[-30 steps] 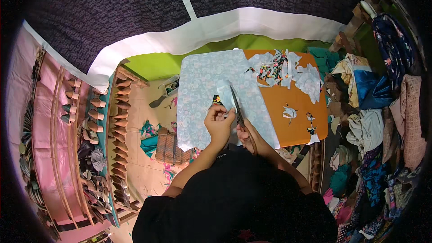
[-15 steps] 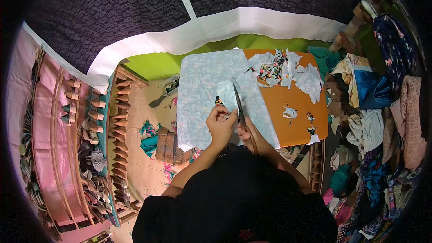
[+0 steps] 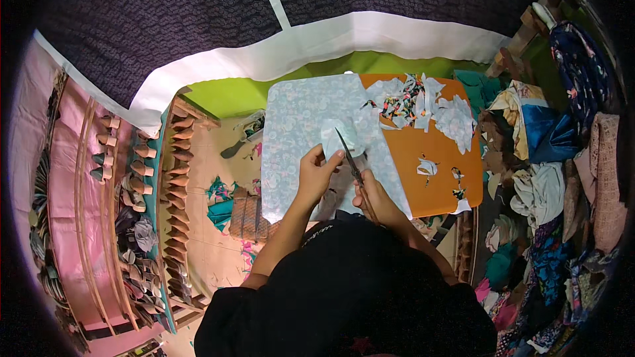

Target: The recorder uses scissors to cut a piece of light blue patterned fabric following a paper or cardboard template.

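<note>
My left hand [image 3: 317,175] pinches the edge of a small pale piece of fabric [image 3: 339,133] over the table. In my right hand [image 3: 374,199] is a pair of dark scissors [image 3: 350,158], its blades slanting up and left across the piece. The blades look close together, and their tips lie over the pale fabric. Beneath both hands spreads a large pale blue-grey cloth [image 3: 297,112] with a faint pattern showing through. My fingers partly hide the lower edge of the small piece.
Cut floral and white scraps [image 3: 413,102] lie on the orange tabletop [image 3: 403,152]. Piled fabrics [image 3: 539,188] crowd the right side. To the left stand racks with shoe-shaped forms [image 3: 177,192]. A brown patterned bundle [image 3: 250,218] rests on the floor among scraps.
The scissors have shifted slightly lower and swung left, their tips now over the small piece. My left hand has turned, and the piece's floral corner no longer shows.
</note>
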The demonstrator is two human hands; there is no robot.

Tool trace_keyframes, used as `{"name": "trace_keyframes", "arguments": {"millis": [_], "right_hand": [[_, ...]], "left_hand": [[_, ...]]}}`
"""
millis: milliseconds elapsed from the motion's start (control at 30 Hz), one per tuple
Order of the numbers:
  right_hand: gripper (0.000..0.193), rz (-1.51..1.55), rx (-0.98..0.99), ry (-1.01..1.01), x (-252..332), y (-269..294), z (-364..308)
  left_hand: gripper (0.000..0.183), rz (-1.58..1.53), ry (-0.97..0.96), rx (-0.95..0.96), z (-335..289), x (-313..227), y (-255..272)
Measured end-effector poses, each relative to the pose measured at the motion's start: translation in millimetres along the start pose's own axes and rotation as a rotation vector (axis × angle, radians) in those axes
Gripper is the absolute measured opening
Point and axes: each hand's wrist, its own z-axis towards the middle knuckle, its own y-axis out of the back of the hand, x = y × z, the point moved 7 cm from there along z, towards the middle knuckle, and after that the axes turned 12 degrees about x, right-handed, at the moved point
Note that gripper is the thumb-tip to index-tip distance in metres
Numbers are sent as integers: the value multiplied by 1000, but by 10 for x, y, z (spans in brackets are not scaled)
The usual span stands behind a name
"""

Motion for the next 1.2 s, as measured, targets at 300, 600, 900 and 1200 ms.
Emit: {"name": "trace_keyframes", "arguments": {"millis": [300, 600, 900, 1200], "right_hand": [[35, 89, 48, 167, -70, -78, 39], [20, 139, 39, 178, 49, -86, 3], [19, 85, -18, 170, 26, -66, -8], [18, 266, 41, 126, -31, -84, 50]], "left_hand": [[15, 166, -63, -83, -30, 12, 8], [25, 124, -150, -193, -70, -30, -48], [21, 182, -132, -160, -57, 154, 46], [17, -93, -95, -127, 18, -107, 46]]}}
